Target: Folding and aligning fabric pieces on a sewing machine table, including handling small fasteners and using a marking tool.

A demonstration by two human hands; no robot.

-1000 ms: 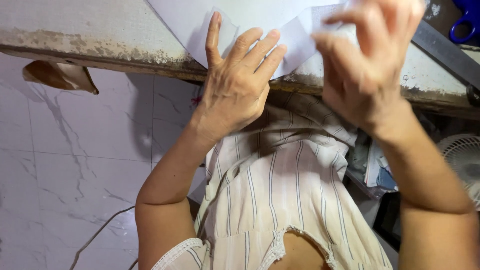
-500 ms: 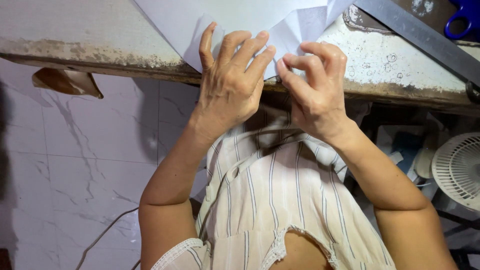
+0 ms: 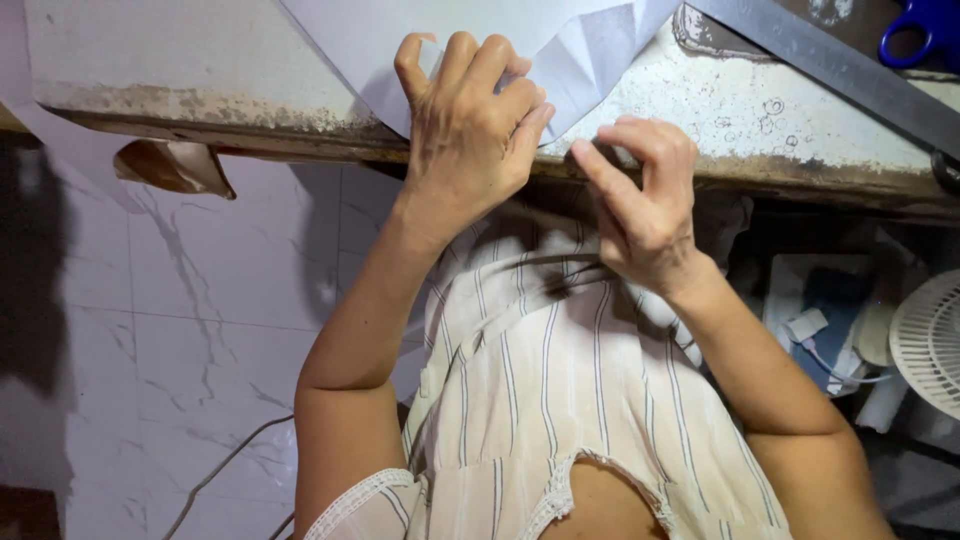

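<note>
The fingers (image 3: 490, 75) of the left hand (image 3: 465, 140) are bent and bunched together, their tips pressing down on the folded white paper (image 3: 585, 50) right at the near edge of the surface (image 3: 200, 90). They pin the sheet rather than clasp it; the thumb lies along the paper's left side. The right hand (image 3: 645, 215) sits just to the right of the paper's lowest corner, at the lip of the surface, with its fingers curled and half closed. The thumb and forefinger seem to meet near the rim, but whether they pinch a corner of the paper cannot be told from this view.

The paper lies on the worn, pale surface, its folded point toward the person and slightly overhanging the edge. To judge from the pose, the step in hand is flattening or creasing a fold, one hand anchoring while the other works the corner. A further move would call for steady downward pressure so the sheet does not slip off the edge.

To the right of the paper lie a long metal ruler (image 3: 830, 60) and, beyond it, blue-handled scissors (image 3: 920, 30).
</note>
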